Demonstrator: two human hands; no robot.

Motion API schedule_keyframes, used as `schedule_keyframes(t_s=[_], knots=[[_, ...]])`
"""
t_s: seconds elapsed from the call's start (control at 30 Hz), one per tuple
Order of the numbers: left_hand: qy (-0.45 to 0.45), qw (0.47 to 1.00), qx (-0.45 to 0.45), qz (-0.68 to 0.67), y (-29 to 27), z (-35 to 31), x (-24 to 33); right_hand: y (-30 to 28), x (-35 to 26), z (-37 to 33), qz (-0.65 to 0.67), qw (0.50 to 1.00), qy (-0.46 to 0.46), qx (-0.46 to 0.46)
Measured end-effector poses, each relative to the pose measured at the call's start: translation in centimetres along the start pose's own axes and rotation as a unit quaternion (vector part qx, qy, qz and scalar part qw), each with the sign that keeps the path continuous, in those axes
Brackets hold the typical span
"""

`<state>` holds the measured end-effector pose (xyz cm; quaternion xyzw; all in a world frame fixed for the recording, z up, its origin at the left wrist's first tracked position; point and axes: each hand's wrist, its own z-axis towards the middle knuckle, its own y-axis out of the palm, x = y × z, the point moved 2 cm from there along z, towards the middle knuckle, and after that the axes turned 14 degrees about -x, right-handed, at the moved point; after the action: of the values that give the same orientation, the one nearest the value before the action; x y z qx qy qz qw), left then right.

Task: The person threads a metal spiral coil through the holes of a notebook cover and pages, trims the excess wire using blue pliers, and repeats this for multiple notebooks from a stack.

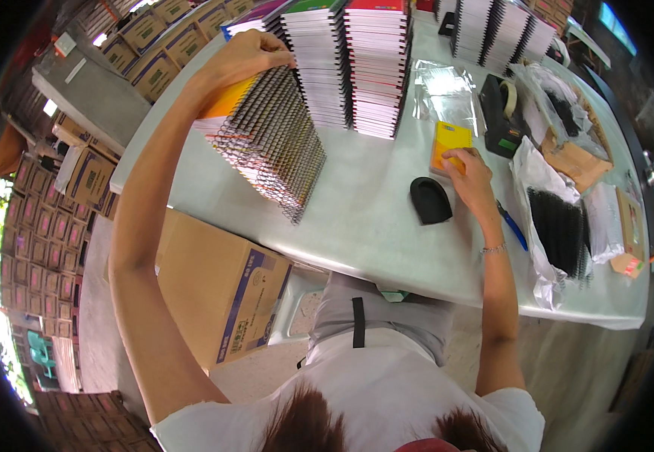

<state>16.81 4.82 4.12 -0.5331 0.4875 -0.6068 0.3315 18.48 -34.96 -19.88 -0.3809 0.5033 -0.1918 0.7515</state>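
A tall stack of spiral notebooks (pixel 275 139) with an orange top cover stands at the left of the table, its wire bindings facing right. My left hand (pixel 248 59) lies over the top far corner of this stack, fingers curled and pinched at the top notebook's bound edge. Toward the middle right, a small yellow notepad (pixel 453 138) lies on the table. My right hand (pixel 468 170) grips its near right corner between thumb and fingers. A black curved pad (pixel 430 200) sits just left of my right wrist, and a blue pen-like tool (pixel 513 226) lies to its right.
Stacks of green-topped notebooks (pixel 318 68) and red-topped notebooks (pixel 376 71) stand at the back. Clear plastic sleeves (pixel 447 90), a black tape dispenser (pixel 501 120) and black binding coils (pixel 558 230) in white wrapping occupy the right side. An open cardboard box (pixel 218 282) is below the front edge.
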Motion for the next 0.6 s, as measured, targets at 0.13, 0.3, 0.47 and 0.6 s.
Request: schedule_keyframes(t_s=[0.13,0.3,0.47,0.6], knots=[[-0.026,0.998,0.010,0.052,-0.3,-0.2,0.1,0.8,0.6,1.2,0.008,1.000,-0.014,-0.007],[0.075,0.976,0.087,0.183,-3.3,-2.5,4.9,1.2,1.3,1.8,-0.166,0.983,-0.076,0.010],[0.155,0.973,0.164,0.048,-1.9,-8.4,13.0,-0.4,0.5,-0.5,-0.122,0.988,-0.075,-0.056],[0.302,0.949,0.067,-0.066,4.0,-10.4,17.5,-0.4,2.1,-1.8,-0.149,0.982,-0.111,-0.031]])
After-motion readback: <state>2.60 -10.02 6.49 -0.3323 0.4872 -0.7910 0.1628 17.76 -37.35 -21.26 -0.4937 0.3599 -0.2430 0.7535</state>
